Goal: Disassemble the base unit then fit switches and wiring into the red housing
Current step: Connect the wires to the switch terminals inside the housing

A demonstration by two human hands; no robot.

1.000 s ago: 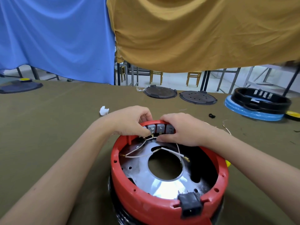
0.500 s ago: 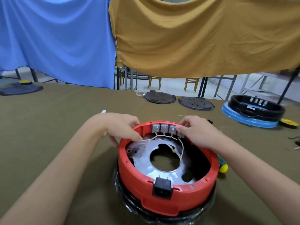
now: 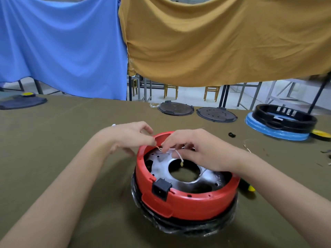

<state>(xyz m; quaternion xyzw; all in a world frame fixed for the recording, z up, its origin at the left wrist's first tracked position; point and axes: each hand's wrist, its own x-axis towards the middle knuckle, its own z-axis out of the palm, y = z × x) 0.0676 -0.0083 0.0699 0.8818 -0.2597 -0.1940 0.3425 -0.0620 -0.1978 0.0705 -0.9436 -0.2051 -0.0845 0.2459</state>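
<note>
Pinching a thin white wire (image 3: 176,152) between them, both hands are working over the far rim of the red housing (image 3: 186,199), which is sitting on the counter (image 3: 53,140) atop a black, plastic-wrapped base (image 3: 188,227). The left hand (image 3: 130,136) is holding the wire's brass-tipped end between thumb and forefinger, its other fingers loosely curled. The right hand (image 3: 198,151) is gripping the wire further along with curled fingers, and a loose end with a small terminal (image 3: 181,164) is dangling over the hole in the metal plate (image 3: 161,166). The switches on the far wall are being hidden by the right hand, so their seating cannot be made out. A black socket (image 3: 161,188) is sitting in the near wall. A yellow-tipped tool (image 3: 248,187) is peeking out from behind the right forearm, mostly covered. Further back, two dark discs (image 3: 197,111) are lying side by side, and a black ring (image 3: 284,118) is resting on a blue base (image 3: 275,132). Another dark disc (image 3: 21,102) is being cut off by the left edge. Blue cloth (image 3: 59,43) and ochre cloth (image 3: 223,38) are hanging behind. No writing is readable anywhere.
</note>
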